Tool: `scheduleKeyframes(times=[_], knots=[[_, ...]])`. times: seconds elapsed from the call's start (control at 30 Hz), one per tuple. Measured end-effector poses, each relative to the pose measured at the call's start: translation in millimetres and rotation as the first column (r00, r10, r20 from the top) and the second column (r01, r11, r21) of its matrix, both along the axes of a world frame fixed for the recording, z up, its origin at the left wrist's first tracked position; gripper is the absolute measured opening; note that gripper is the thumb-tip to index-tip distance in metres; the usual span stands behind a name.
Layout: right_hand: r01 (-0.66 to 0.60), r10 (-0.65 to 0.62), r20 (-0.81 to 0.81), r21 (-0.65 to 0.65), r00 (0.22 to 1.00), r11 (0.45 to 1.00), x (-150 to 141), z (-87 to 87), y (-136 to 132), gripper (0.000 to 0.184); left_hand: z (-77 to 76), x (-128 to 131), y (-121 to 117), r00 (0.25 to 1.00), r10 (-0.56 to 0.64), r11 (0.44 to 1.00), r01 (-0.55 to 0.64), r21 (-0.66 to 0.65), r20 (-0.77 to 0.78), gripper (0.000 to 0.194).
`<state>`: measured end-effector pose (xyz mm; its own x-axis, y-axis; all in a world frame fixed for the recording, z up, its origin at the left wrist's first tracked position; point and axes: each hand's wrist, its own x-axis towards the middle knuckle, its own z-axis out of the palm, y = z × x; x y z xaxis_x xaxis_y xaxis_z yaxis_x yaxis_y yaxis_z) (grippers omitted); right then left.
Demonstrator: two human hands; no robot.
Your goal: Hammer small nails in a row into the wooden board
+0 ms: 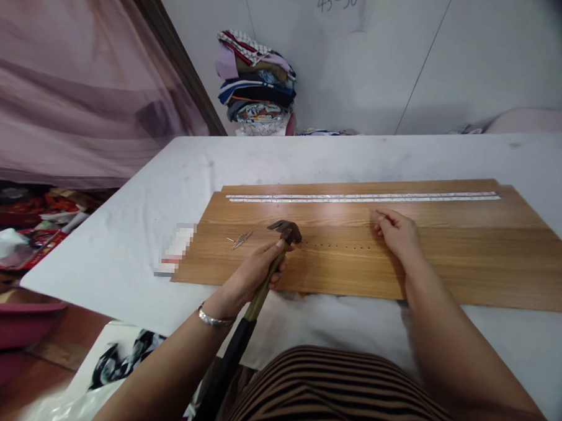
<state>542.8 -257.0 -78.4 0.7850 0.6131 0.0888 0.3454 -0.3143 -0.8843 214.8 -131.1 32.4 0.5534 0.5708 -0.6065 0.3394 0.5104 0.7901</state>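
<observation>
My left hand (256, 268) is wrapped round the upper handle of a claw hammer (245, 327), just below its head. The metal head rests over or just above the wooden board (469, 262), and the dark grip runs back toward my body. My right hand (397, 235) is closed in a pinch over the board; what its fingertips hold, if anything, is too small to make out. Between the hands runs a row of small dark dots (336, 246), nail heads or holes. A small pile of nails (239, 239) lies left of the hammer head.
Two white measuring strips (365, 197) lie along the board's far side. The board sits on a white table (137, 185), with a blurred-out box (179, 246) at its left end. Folded clothes (258, 85) are stacked by the wall. A pink tub (15, 329) stands lower left.
</observation>
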Motion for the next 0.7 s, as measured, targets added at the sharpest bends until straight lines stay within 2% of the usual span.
scheduleKeyframes(times=[0.7], knots=[[0.012, -0.012, -0.019, -0.016, 1.000, 1.000, -3.7, 8.1, 1.0, 0.040, 5.9, 1.1, -1.1, 1.000, 0.006, 1.000, -0.006, 0.002, 0.001, 0.045]])
